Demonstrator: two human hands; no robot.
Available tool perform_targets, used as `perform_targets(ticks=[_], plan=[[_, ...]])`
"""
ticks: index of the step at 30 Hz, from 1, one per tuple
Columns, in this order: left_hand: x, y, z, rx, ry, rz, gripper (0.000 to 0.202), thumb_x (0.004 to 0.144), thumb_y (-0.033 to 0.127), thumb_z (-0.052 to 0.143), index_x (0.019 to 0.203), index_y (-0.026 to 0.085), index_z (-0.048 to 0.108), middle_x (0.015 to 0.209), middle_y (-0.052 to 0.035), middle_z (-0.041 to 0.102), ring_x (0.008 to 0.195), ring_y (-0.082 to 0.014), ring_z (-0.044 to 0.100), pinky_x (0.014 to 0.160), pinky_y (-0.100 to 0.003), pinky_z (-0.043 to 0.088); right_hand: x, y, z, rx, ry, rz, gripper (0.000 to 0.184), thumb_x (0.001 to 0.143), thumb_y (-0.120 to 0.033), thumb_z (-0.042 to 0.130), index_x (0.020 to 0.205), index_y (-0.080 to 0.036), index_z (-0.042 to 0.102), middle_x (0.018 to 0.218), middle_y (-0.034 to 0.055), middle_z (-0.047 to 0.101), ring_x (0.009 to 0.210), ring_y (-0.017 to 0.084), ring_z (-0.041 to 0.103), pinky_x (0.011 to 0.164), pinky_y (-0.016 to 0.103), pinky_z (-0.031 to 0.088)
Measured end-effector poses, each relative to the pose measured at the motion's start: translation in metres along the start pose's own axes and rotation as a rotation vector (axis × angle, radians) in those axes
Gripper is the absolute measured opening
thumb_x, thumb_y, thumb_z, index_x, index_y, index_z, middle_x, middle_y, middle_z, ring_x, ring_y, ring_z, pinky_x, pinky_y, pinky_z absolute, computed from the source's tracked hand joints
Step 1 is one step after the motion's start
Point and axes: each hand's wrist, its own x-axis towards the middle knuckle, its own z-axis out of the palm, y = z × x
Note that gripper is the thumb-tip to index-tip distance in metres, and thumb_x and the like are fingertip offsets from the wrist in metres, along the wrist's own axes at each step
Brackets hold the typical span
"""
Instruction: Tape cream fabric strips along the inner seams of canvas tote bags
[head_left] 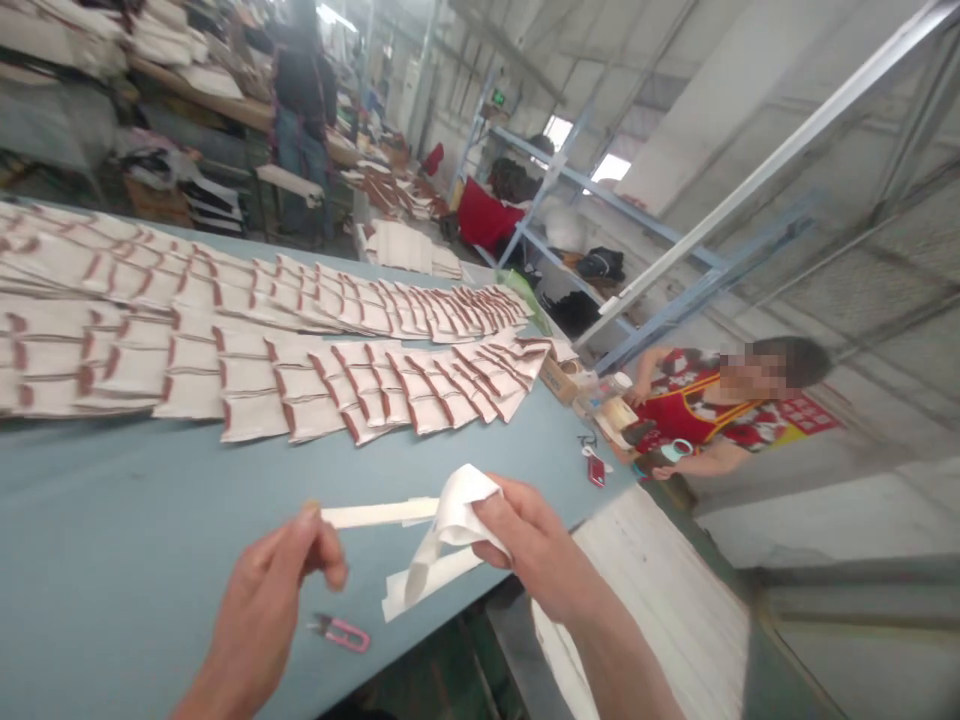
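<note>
Over the blue-grey table (187, 480), my right hand (536, 550) grips a looped bundle of white strip (465, 500), which looks like cloth or tape. A narrow cream length of strip (379, 515) runs left from the bundle to my left hand (274, 585). The thumb and fingers of that hand are pinched at its end. Lower loose ends of the bundle hang or lie just above the table. A pair of pink thread snips (341, 632) lies to the right of my left wrist, apart from both hands.
Overlapping rows of cream fabric pieces with brown edges (247, 385) cover the table's far side. A cardboard box (562, 380) and a red object (595, 468) sit at the right end. Another person (697, 410) is there, holding a dark item. Blue shelving (540, 210) stands behind.
</note>
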Motion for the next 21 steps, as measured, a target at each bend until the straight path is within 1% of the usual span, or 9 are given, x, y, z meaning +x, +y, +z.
perform_targets(ticks=[2,3,4,5,8,11,15,18,21], plan=[[-0.041,-0.004,-0.005,-0.391,-0.165,-0.064,0.079,0.102,0.081,0.04,0.051,0.026,0.066,0.055,-0.007,0.065,0.062,-0.0262,0.065,0.07,-0.039,0.056,0.0,-0.001,0.031,0.031,0.003,-0.007,0.063,0.093,-0.08,0.067,0.077,-0.02,0.054,0.07,-0.0048,0.039,0.061,0.01,0.029,0.055,0.024,0.028],[-0.056,-0.008,-0.004,-0.585,-0.296,-0.136,0.075,0.096,0.086,0.05,0.058,0.025,0.074,0.062,-0.0098,0.072,0.067,-0.0284,0.068,0.071,-0.04,0.056,0.0,0.001,0.045,0.039,0.004,0.001,0.063,0.092,-0.081,0.068,0.078,-0.021,0.056,0.07,-0.0044,0.04,0.061,0.01,0.03,0.056,0.025,0.031],[-0.067,-0.011,-0.001,-0.785,-0.41,-0.239,0.071,0.086,0.09,0.062,0.076,0.023,0.085,0.074,-0.0132,0.08,0.073,-0.0318,0.072,0.074,-0.044,0.056,-0.001,0.004,0.059,0.037,0.015,0.004,0.064,0.092,-0.082,0.067,0.078,-0.021,0.057,0.071,-0.0036,0.042,0.062,0.011,0.033,0.057,0.025,0.033],[-0.072,-0.012,0.002,-0.859,-0.421,-0.261,0.074,0.079,0.092,0.068,0.098,0.024,0.088,0.092,-0.0152,0.085,0.084,-0.0356,0.076,0.081,-0.048,0.058,-0.003,0.008,0.072,0.026,0.036,0.005,0.063,0.092,-0.082,0.067,0.08,-0.02,0.06,0.072,-0.0024,0.046,0.063,0.012,0.036,0.058,0.026,0.035],[-0.064,-0.005,-0.001,-0.98,-0.347,-0.235,0.097,0.068,0.102,0.066,0.125,0.025,0.083,0.13,-0.017,0.081,0.108,-0.0414,0.074,0.088,-0.051,0.057,-0.009,0.023,0.105,-0.035,0.093,0.0,0.063,0.093,-0.083,0.065,0.087,-0.02,0.07,0.079,0.002,0.057,0.067,0.014,0.044,0.059,0.027,0.039],[-0.055,0.016,-0.023,-1.091,-0.283,-0.263,0.076,0.088,0.08,0.068,0.146,0.031,0.072,0.16,-0.0102,0.064,0.107,-0.0334,0.072,0.077,-0.041,0.057,-0.016,0.036,0.129,-0.11,0.056,0.001,0.065,0.097,-0.083,0.057,0.095,-0.021,0.075,0.077,0.0024,0.058,0.068,0.016,0.048,0.062,0.029,0.042],[-0.064,0.035,-0.048,-1.124,-0.209,-0.301,0.064,0.082,0.062,0.085,0.132,0.022,0.08,0.147,-0.0115,0.074,0.088,-0.0248,0.07,0.071,-0.035,0.057,-0.026,0.05,0.149,-0.298,0.069,-0.011,0.063,0.106,-0.075,0.046,0.111,-0.022,0.078,0.081,0.0042,0.066,0.075,0.02,0.058,0.069,0.032,0.045],[-0.071,0.035,-0.057,-1.072,-0.167,-0.313,0.065,0.082,0.061,0.083,0.132,0.02,0.078,0.134,-0.0116,0.082,0.119,-0.0347,0.071,0.095,-0.04,0.059,-0.031,0.058,0.156,-0.456,0.119,-0.05,0.053,0.112,-0.063,0.042,0.121,-0.025,0.078,0.101,0.0083,0.076,0.093,0.025,0.066,0.08,0.034,0.047],[-0.073,0.03,-0.064,-0.981,-0.149,-0.269,0.065,0.084,0.06,0.081,0.134,0.019,0.076,0.138,-0.0127,0.08,0.14,-0.0392,0.063,0.113,-0.044,0.051,-0.033,0.062,0.155,-0.638,0.145,-0.191,0.044,0.114,-0.048,0.038,0.105,-0.024,0.075,0.095,0.0086,0.075,0.086,0.025,0.066,0.078,0.035,0.044]])
